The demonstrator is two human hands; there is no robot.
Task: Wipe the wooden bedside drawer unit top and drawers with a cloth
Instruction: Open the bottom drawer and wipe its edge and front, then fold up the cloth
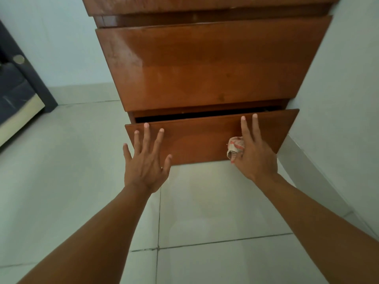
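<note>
A glossy brown wooden drawer unit (205, 64) stands against the right wall. Its bottom drawer (201, 138) is pulled out a little, with a dark gap above its front. My left hand (146, 158) lies flat with spread fingers on the left part of that drawer front and holds nothing. My right hand (254, 150) rests on the right part of the same front, two fingers stretched upward. A crumpled white and red cloth (234, 147) is bunched under its thumb side against the wood. The unit's top is out of view.
A pale wall (344, 89) runs close along the unit's right side. Pale floor tiles (82, 171) spread in front and to the left. A dark bed frame with mattress (18, 89) stands at the far left.
</note>
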